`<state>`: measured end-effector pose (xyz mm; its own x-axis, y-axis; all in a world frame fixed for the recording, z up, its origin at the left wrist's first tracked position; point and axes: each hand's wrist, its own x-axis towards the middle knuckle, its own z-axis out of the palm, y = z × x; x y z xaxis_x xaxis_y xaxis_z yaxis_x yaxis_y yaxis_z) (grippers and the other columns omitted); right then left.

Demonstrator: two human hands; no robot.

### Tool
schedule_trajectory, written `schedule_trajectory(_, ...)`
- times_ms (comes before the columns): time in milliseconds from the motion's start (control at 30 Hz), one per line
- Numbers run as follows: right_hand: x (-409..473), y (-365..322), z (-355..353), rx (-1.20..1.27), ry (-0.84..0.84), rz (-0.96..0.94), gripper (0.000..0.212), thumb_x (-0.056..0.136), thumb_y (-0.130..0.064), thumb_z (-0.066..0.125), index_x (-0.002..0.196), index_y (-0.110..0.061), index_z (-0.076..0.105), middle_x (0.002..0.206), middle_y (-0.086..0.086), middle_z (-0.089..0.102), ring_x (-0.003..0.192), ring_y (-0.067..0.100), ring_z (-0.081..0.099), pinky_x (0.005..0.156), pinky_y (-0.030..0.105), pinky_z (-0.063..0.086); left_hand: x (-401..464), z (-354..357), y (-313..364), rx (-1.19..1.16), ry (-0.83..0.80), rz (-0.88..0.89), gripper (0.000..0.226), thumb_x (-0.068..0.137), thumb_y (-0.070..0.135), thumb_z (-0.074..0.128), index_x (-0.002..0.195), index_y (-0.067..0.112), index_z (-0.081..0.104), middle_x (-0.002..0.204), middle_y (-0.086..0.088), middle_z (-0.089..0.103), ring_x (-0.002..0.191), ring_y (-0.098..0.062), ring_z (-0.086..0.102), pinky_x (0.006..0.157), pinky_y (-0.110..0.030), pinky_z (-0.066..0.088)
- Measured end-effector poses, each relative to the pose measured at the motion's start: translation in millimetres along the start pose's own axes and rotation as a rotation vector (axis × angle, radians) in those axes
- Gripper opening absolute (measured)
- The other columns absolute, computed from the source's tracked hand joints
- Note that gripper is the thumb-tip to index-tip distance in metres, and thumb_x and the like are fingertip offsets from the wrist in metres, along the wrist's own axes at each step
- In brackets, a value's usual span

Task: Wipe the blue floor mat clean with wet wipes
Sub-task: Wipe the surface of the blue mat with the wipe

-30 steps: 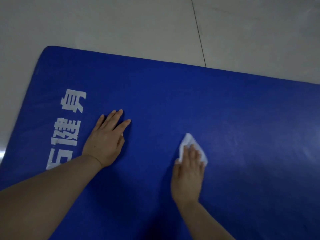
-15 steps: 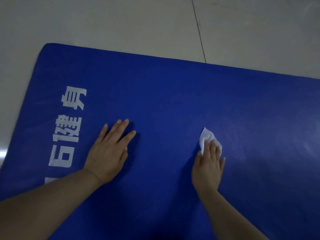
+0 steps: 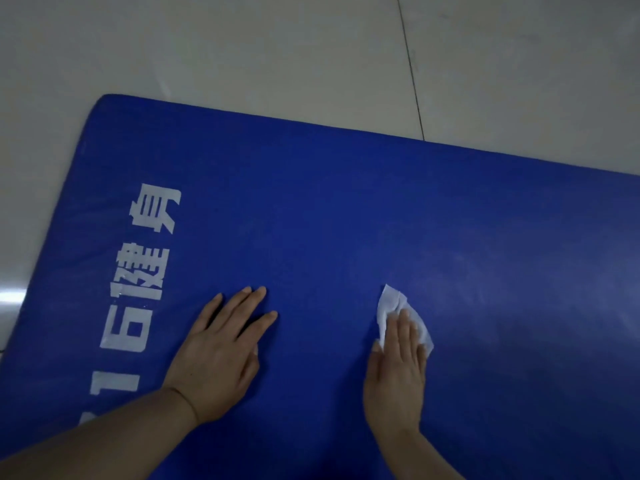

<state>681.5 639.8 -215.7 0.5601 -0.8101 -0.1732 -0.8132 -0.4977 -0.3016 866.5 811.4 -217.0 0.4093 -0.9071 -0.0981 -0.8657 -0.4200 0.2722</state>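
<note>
Pale tiled floor (image 3: pixel 277 53) across the top and down the left edge, split by one dark grout line (image 3: pixel 410 67) running from the top edge down to the far side of the mat; faint glare low on the left tiles; blue floor mat (image 3: pixel 346 209) spread flat over the floor, filling most of the view, rounded far-left corner in sight, right and near ends cut off by the frame; white printed characters (image 3: pixel 145 268) in a column along the left part of the mat, worn in places; a lighter, slightly glossy sheen across the right part of the mat; nothing lying on the mat apart from the hands and the wipe; left hand (image 3: pixel 221 355) palm down and flat on the mat just right of the lettering, fingers straight and slightly spread, holding nothing, bare forearm entering from the lower left corner; right hand (image 3: pixel 398 368) well apart from it, also flat, fingers together and pointing away, pressing down on the wet wipe (image 3: pixel 389 303); white wipe crumpled, pinned between the fingers and the mat, its far end and right edge sticking out past the fingertips; wipe near the middle of the visible mat, at the left edge of the sheen.
</note>
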Motion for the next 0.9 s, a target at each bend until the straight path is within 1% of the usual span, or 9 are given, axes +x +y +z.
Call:
schedule_trajectory(67, -4.4, -17.1, 2.5, -0.027, -0.016, -0.051, 0.058, 0.094, -0.03, 0.017, 0.151, -0.016, 0.009, 0.158, 0.002, 0.012, 0.147, 0.016, 0.004, 0.119, 0.028, -0.006, 0.0, -0.8, 0.0, 0.0, -0.012, -0.006, 0.051, 0.085, 0.027, 0.034, 0.13, 0.016, 0.058, 0.149, -0.009, 0.039, 0.137, -0.024, 0.033, 0.111, -0.046, 0.02)
schedule_trajectory(133, -15.1, -39.7, 13.3, -0.069, -0.079, -0.29, 0.061, 0.088, -0.023, 0.029, 0.148, -0.013, 0.025, 0.155, 0.006, 0.024, 0.143, 0.023, 0.019, 0.116, 0.035, 0.005, 0.5, -2.6, -0.1, 0.01, -0.014, -0.01, 0.052, 0.085, 0.027, 0.034, 0.129, 0.016, 0.058, 0.149, -0.01, 0.04, 0.137, -0.024, 0.033, 0.111, -0.046, 0.019)
schedule_trajectory(200, -17.4, -51.1, 18.6, -0.121, -0.131, -0.496, 0.062, 0.086, -0.021, 0.035, 0.147, -0.015, 0.028, 0.155, 0.004, 0.026, 0.143, 0.021, 0.021, 0.114, 0.037, 0.012, 0.5, -2.3, -0.2, 0.021, -0.025, -0.007, 0.052, 0.084, 0.027, 0.034, 0.13, 0.016, 0.057, 0.149, -0.01, 0.04, 0.137, -0.025, 0.033, 0.11, -0.047, 0.02)
schedule_trajectory(233, -11.2, -50.5, 17.0, -0.117, -0.132, -0.486, 0.062, 0.086, -0.019, 0.035, 0.147, -0.015, 0.028, 0.155, 0.002, 0.024, 0.143, 0.019, 0.02, 0.115, 0.036, 0.011, 0.1, -2.0, -0.2, 0.02, -0.03, -0.006, 0.052, 0.084, 0.027, 0.034, 0.13, 0.016, 0.057, 0.149, -0.011, 0.04, 0.137, -0.025, 0.033, 0.11, -0.048, 0.021)
schedule_trajectory(300, 4.2, -38.6, 11.1, -0.067, -0.077, -0.284, 0.059, 0.09, -0.02, 0.028, 0.148, -0.013, 0.025, 0.155, 0.0, 0.021, 0.143, 0.016, 0.018, 0.117, 0.03, 0.003, -0.1, -1.9, -0.1, 0.016, -0.034, -0.007, 0.052, 0.084, 0.027, 0.034, 0.13, 0.016, 0.057, 0.149, -0.011, 0.04, 0.137, -0.026, 0.034, 0.109, -0.048, 0.022)
schedule_trajectory(400, 17.8, -22.8, 4.0, -0.02, -0.044, -0.073, 0.057, 0.096, -0.037, 0.01, 0.149, -0.017, 0.008, 0.158, -0.005, 0.007, 0.146, 0.007, 0.001, 0.117, 0.022, -0.011, 0.5, -3.5, 0.6, 0.011, -0.044, -0.019, 0.052, 0.084, 0.027, 0.034, 0.129, 0.015, 0.058, 0.148, -0.011, 0.04, 0.137, -0.026, 0.033, 0.111, -0.048, 0.02)
schedule_trajectory(500, 17.9, -23.1, 4.1, -0.02, -0.075, -0.073, 0.056, 0.097, -0.041, 0.007, 0.149, -0.02, 0.003, 0.158, -0.007, 0.0, 0.144, 0.001, -0.012, 0.117, 0.024, -0.012, 1.0, -3.8, 2.4, 0.013, -0.065, -0.023, 0.053, 0.083, 0.028, 0.034, 0.128, 0.013, 0.059, 0.148, -0.012, 0.039, 0.137, -0.027, 0.033, 0.112, -0.048, 0.018)
schedule_trajectory(733, 21.0, -22.2, -1.9, 0.022, -0.141, -0.05, 0.059, 0.096, -0.044, 0.009, 0.15, -0.021, 0.002, 0.158, -0.008, -0.004, 0.144, 0.001, -0.013, 0.117, 0.027, -0.013, 4.4, -4.7, 1.6, 0.015, -0.126, -0.013, 0.056, 0.079, 0.03, 0.035, 0.126, 0.012, 0.06, 0.147, -0.013, 0.039, 0.135, -0.03, 0.035, 0.112, -0.049, 0.014)
schedule_trajectory(900, 22.6, -20.8, -9.9, 0.045, -0.235, -0.071, 0.073, 0.086, -0.06, 0.013, 0.147, -0.028, -0.01, 0.154, -0.016, -0.017, 0.14, -0.001, -0.025, 0.112, 0.025, -0.022, 5.2, -3.8, 2.1, 0.03, -0.13, -0.015, 0.057, 0.078, 0.031, 0.035, 0.126, 0.013, 0.06, 0.147, -0.013, 0.039, 0.134, -0.031, 0.035, 0.111, -0.049, 0.014)
